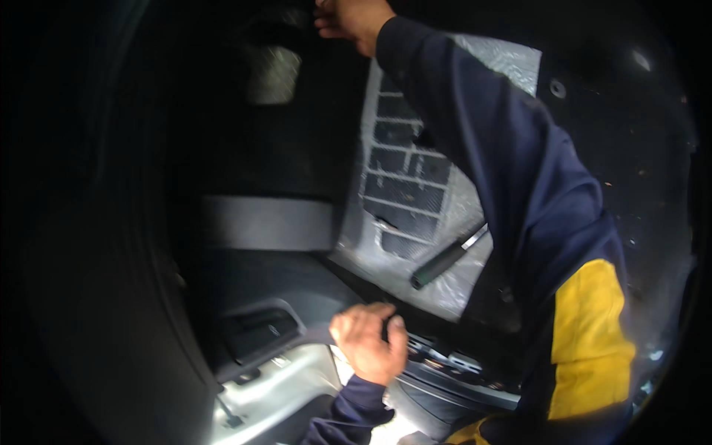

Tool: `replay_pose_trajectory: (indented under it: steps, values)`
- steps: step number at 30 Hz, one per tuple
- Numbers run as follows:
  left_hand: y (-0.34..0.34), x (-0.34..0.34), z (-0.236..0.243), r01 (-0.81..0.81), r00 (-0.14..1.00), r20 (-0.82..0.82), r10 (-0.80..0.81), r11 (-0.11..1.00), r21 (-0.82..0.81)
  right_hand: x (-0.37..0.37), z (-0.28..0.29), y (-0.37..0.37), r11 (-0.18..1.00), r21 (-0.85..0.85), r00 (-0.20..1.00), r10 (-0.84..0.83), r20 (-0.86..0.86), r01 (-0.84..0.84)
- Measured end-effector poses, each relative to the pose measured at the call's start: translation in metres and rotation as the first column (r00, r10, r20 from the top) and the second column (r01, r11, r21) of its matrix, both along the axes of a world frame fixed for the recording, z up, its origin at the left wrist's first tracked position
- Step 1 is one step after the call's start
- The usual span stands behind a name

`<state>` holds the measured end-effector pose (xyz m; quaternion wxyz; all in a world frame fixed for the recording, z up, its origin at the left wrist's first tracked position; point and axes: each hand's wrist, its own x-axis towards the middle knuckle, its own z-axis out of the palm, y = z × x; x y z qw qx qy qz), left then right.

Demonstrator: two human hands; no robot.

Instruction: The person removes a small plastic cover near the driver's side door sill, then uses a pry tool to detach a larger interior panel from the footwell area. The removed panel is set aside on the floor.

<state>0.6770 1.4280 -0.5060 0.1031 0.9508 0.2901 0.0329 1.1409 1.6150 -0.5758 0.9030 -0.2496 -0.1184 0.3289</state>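
Note:
My left hand (368,344) rests at the edge of the dark trim panel (297,285), its thumb apart from the fingers and nothing seen in it. My right arm stretches up and away across the dark interior. At the top edge of the picture, my right hand (357,24) has bent fingers. Whatever they hold, if anything, is lost in shadow and cut off. Under my right forearm, a tool with a dark handle (439,267) and a metal shaft lies on a clear plastic sheet (450,291). The sleeve covers the shaft's far end.
Dark rectangular pads (406,194) show in rows within the sheet. A grey panel strip (271,223) and a recessed handle (259,332) are on the left. A metal latch-like part (463,362) sits along the near sill. Pale bodywork (278,393) borders the lower left.

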Motion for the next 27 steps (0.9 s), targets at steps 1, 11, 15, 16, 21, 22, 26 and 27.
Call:
replay_pose_trajectory:
  steps: [1,11,15,16,21,22,26,27]
  values:
    - [0.001,0.001,0.000,0.003,1.000,-0.002,-0.003,1.000,-0.006,0.007,0.006,0.018,1.000,0.004,0.998,-0.031,-0.051,0.031]
    - [0.012,0.009,0.004,-0.018,1.000,-0.002,0.017,0.999,-0.029,-0.006,0.053,0.058,0.970,-0.030,0.951,-0.243,-0.193,0.241]
    - [0.009,0.011,0.008,-0.011,0.999,-0.032,0.010,0.999,-0.052,-0.004,0.054,0.062,0.965,0.073,0.945,-0.229,-0.235,0.252]
    - [0.008,0.011,0.008,-0.010,1.000,-0.028,0.009,0.999,-0.051,-0.001,0.054,0.064,0.965,0.117,0.948,-0.200,-0.246,0.234]
    - [0.009,0.008,0.004,0.001,1.000,-0.009,-0.002,0.999,-0.050,0.010,0.054,0.068,0.979,0.063,0.947,-0.169,-0.273,0.193]
    - [0.011,0.008,0.001,0.036,0.999,-0.016,-0.037,0.998,-0.052,0.012,0.054,0.067,0.986,0.047,0.954,-0.142,-0.264,0.160]
    - [0.012,0.004,-0.002,0.032,0.999,-0.033,-0.034,0.999,-0.040,0.014,0.056,0.063,0.987,0.034,0.959,-0.146,-0.243,0.159]
    - [0.011,0.003,-0.002,0.034,0.999,-0.036,-0.035,0.999,-0.037,0.015,0.056,0.062,0.988,0.032,0.963,-0.138,-0.231,0.150]
